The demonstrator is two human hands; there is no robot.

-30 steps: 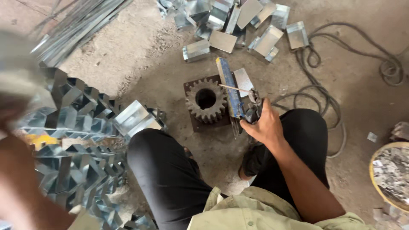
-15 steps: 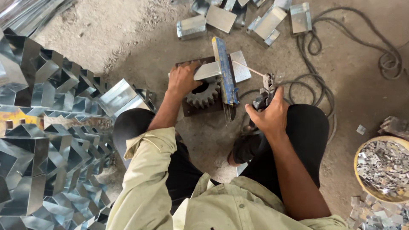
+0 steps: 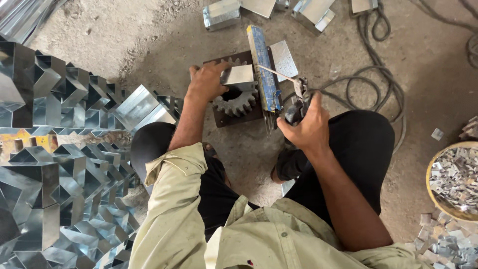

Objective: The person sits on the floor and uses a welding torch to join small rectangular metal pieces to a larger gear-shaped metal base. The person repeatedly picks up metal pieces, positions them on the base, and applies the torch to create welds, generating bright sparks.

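The person sits on the concrete floor [image 3: 124,45], legs spread, seen from above. The left hand [image 3: 206,82] rests on a small folded sheet-metal piece [image 3: 238,74], fingers pressing it down against the top of a toothed gear [image 3: 235,102]; the grip is flat rather than closed round it. The gear lies on a dark square plate [image 3: 221,119] on the floor between the knees. A blue bar [image 3: 264,67] lies across the plate's right edge, touching the metal piece. The right hand [image 3: 306,130] is closed tight round the dark handle of an electrode holder [image 3: 298,99], with a thin rod [image 3: 276,74] reaching from it toward the metal piece; whether the tip touches cannot be told. A flat sheet [image 3: 284,59] lies just right of the bar. Cables [image 3: 371,82] loop on the floor to the right. A stack of folded metal boxes [image 3: 50,149] fills the left side. More boxes [image 3: 221,14] lie at the top edge. A round basin [image 3: 432,172] holding small metal offcuts [image 3: 458,177] sits at the right edge.
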